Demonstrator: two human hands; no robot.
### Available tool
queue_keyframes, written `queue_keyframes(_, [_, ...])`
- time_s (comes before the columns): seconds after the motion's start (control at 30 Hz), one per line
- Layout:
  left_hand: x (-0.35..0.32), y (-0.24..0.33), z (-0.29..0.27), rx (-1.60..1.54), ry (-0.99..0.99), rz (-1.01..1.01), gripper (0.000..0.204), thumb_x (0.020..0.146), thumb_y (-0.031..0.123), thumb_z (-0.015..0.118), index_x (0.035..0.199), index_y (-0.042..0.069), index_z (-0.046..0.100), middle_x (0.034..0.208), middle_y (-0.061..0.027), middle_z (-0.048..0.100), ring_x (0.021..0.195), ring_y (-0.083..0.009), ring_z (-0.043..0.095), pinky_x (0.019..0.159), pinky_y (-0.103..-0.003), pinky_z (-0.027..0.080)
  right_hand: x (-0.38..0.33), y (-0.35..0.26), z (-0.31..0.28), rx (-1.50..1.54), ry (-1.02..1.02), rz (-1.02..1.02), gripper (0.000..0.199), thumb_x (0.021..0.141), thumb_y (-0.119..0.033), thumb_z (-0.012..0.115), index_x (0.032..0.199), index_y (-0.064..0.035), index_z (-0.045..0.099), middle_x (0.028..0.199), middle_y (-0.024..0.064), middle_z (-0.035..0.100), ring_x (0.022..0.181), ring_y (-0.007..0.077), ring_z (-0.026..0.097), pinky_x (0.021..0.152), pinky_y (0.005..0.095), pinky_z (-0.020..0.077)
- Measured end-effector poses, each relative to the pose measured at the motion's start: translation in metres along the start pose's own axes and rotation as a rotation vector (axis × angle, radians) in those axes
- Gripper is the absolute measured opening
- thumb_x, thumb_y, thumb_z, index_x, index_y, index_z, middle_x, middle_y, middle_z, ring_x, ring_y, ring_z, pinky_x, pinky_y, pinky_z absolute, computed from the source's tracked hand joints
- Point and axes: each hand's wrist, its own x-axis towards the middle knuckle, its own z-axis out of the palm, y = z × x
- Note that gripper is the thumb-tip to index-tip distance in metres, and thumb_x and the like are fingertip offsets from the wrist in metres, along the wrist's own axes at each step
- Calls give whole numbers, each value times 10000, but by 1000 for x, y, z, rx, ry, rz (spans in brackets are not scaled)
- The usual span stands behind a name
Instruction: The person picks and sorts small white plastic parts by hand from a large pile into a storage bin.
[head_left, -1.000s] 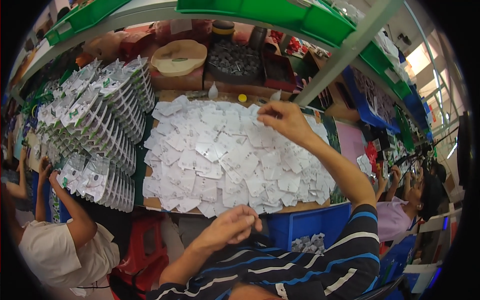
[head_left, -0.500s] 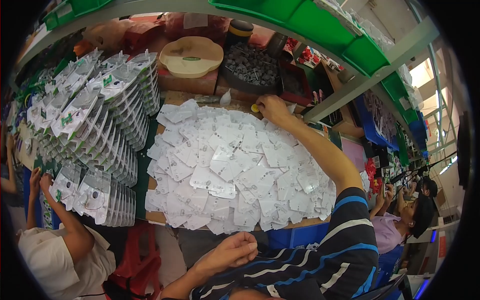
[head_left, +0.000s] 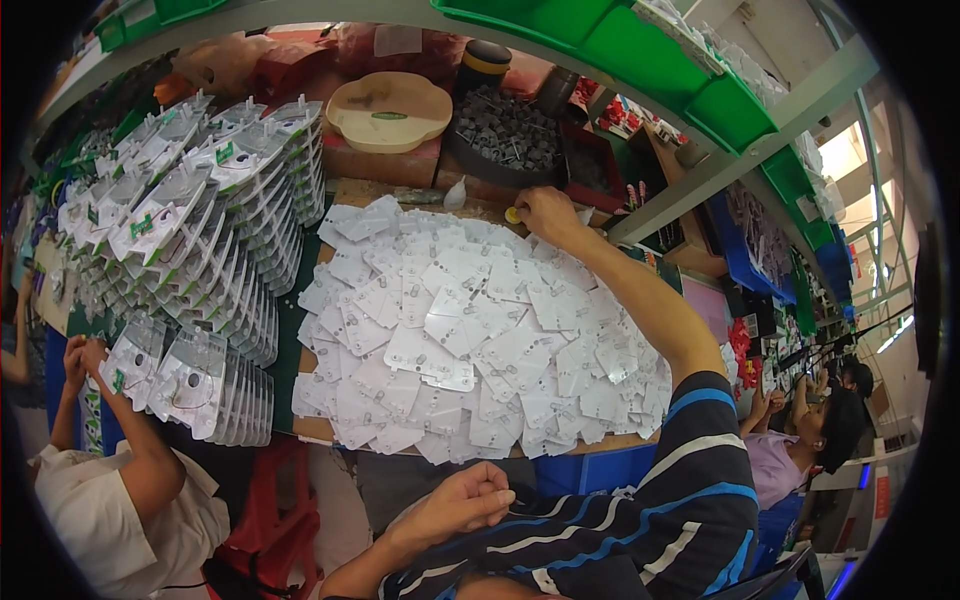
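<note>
A wide heap of flat, white plastic plates (head_left: 450,330) covers the bench in front of me. Past its far edge, my right hand (head_left: 548,214) reaches down with bent fingers beside a small, round yellow thing (head_left: 513,215). The fingertips are at or very near its edge; what lies between them is hidden. My left hand (head_left: 472,498) rests close to my body, below the heap's near edge. Its fingers are curled in, thumb against the forefinger, and anything inside is too small to see. A white bulb-shaped bottle (head_left: 455,193) lies left of the yellow thing.
Stacked clear-and-white plastic housings (head_left: 190,230) stand at left, near a co-worker's hands (head_left: 85,355). Along the back are a cream scalloped tray (head_left: 388,135), a round dark tray (head_left: 470,160) of grey parts and a red box (head_left: 590,185). A metal shelf bar (head_left: 740,140) slants overhead at right.
The whole view has shifted very slightly. Both my hands keep their places and poses. The co-worker's hands at left have moved a little.
</note>
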Motion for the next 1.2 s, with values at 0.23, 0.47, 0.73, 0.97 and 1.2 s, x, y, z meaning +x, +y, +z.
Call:
queue_keyframes(0.23, [-4,0,6,11,9,6,143,980,165,576,1027,60,492,663,18,495,486,-11,335,437,-166,247,4,-3,3,-24,-23,83,185,787,-191,653,857,-39,731,823,178,695,796,345,673,739,433,538])
queue_keyframes(0.47, [-7,-11,7,-60,-15,40,147,990,171,559,1052,64,479,735,-16,520,516,-21,351,435,-171,240,-7,-2,-6,13,5,167,219,796,-243,684,851,-38,737,818,173,701,797,344,679,739,428,543])
queue_keyframes(0.73, [3,-13,11,-44,-62,52,196,987,125,528,1160,45,482,993,-150,644,538,-28,398,421,-146,274,-97,-14,-78,493,63,212,231,825,-203,704,945,-7,715,755,94,692,662,153,652,614,293,518])
queue_keyframes(0.97, [18,-23,27,39,-77,-55,150,977,134,560,1097,45,544,995,-147,661,532,-32,403,425,-155,287,-257,-49,-136,518,106,93,134,851,-94,681,949,-3,670,865,92,669,711,167,633,610,280,490])
queue_keyframes(1.2, [27,-38,40,65,-4,-162,156,959,169,610,1049,51,563,811,-26,563,538,-20,387,436,-154,258,-316,-55,-113,350,196,42,119,800,-72,710,910,-42,677,845,85,615,731,254,638,621,350,505])
